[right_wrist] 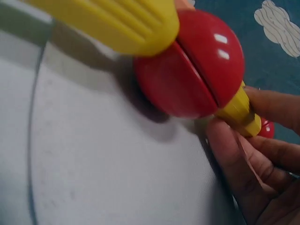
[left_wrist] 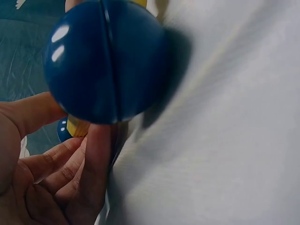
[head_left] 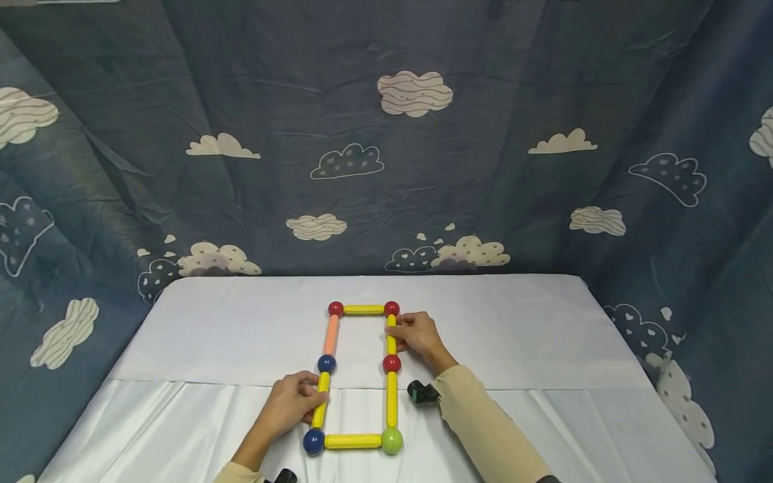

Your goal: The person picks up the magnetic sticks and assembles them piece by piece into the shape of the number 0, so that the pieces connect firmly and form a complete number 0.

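Note:
A tall rectangular frame of rods and balls lies on the white cloth in the head view. My left hand (head_left: 288, 406) pinches the lower-left yellow rod (head_left: 323, 384), between a blue ball (head_left: 327, 363) and a nearer blue ball (head_left: 314, 442). With thumb and fingers, my right hand (head_left: 421, 335) grips the upper-right yellow rod (head_left: 392, 344), between a far red ball (head_left: 392, 308) and a middle red ball (head_left: 391, 363). An orange rod (head_left: 331, 334) forms the upper left side. The near blue ball (left_wrist: 103, 61) hides part of the left fingers in the left wrist view.
A yellow rod (head_left: 364, 310) joins the far corners, starting at a red ball (head_left: 335, 308). Another yellow rod (head_left: 353, 441) runs along the near side to a green ball (head_left: 392, 441). The white cloth (head_left: 519, 329) ends at a dark cloud-patterned curtain (head_left: 471, 194).

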### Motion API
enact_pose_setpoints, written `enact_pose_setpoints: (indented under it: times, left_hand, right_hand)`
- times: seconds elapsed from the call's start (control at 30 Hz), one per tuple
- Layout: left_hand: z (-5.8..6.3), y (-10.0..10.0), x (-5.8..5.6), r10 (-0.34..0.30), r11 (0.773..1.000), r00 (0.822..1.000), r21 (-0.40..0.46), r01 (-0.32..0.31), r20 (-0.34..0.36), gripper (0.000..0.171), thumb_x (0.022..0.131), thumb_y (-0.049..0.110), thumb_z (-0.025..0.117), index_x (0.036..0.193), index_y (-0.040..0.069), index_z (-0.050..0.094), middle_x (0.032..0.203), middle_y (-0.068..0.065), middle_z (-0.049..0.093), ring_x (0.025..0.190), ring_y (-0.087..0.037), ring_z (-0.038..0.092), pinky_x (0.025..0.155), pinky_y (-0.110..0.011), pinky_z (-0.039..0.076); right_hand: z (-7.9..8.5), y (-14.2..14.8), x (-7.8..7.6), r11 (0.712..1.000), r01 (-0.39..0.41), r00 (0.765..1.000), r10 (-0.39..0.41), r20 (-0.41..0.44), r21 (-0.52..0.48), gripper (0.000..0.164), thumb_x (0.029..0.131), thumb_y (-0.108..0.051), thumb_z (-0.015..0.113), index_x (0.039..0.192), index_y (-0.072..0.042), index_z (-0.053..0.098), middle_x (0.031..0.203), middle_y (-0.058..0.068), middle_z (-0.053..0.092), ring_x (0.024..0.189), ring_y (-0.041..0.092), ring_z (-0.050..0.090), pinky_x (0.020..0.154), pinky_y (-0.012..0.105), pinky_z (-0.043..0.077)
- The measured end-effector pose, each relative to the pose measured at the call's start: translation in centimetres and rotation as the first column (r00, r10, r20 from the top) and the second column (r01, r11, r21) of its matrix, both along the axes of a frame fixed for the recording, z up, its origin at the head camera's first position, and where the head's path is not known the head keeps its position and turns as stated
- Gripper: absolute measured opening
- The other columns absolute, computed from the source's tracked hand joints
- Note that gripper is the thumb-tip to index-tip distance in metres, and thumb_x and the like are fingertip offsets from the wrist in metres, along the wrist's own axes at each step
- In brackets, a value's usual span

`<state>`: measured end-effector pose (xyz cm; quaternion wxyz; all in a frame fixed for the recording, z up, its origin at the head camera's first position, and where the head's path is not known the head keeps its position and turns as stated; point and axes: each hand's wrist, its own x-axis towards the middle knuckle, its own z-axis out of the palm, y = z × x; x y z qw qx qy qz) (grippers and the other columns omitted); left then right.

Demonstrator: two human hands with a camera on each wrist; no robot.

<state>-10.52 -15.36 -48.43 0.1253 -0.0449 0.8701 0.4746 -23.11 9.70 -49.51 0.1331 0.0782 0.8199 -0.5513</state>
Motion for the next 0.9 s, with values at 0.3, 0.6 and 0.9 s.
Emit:
enact_pose_setpoints:
  times: [0.3, 0.6, 0.9]
  left_hand:
    - [-0.13, 0.26, -0.11, 0.038, 0.999, 0.999, 0.008, -0.038, 0.024, 0.040, 0.084, 0.015, 0.074, 0.114, -0.006, 0.060, 0.074, -0.001, 0.064, 0.052, -0.012, 0.060, 0.050, -0.028, 0.051]
    - [-0.44, 0.18, -0.17, 0.026, 0.999, 1.000, 0.031, -0.026, 0.011, 0.038, 0.084, 0.014, 0.074, 0.114, -0.005, 0.060, 0.074, -0.001, 0.064, 0.052, -0.011, 0.059, 0.050, -0.027, 0.051]
    - [-0.67, 0.10, -0.22, 0.024, 0.999, 1.000, 0.040, -0.024, 0.009, 0.041, 0.083, 0.015, 0.074, 0.115, -0.006, 0.061, 0.074, -0.002, 0.066, 0.054, -0.012, 0.060, 0.052, -0.029, 0.052]
  right_hand:
    - [-0.12, 0.51, -0.64, 0.999, -0.042, 0.999, 0.042, -0.023, -0.014, 0.044, 0.082, -0.014, 0.077, 0.118, 0.005, 0.061, 0.081, 0.011, 0.065, 0.057, 0.015, 0.063, 0.057, 0.025, 0.054]
    - [-0.45, 0.34, -0.67, 0.997, -0.062, 0.997, 0.061, -0.037, -0.035, 0.045, 0.084, -0.012, 0.075, 0.121, 0.008, 0.060, 0.085, 0.012, 0.067, 0.058, 0.014, 0.063, 0.057, 0.027, 0.054]
    - [-0.45, 0.34, -0.37, 0.998, -0.053, 0.998, 0.053, -0.030, -0.028, 0.043, 0.086, -0.016, 0.074, 0.121, 0.007, 0.061, 0.084, 0.011, 0.066, 0.062, 0.015, 0.063, 0.059, 0.027, 0.055]
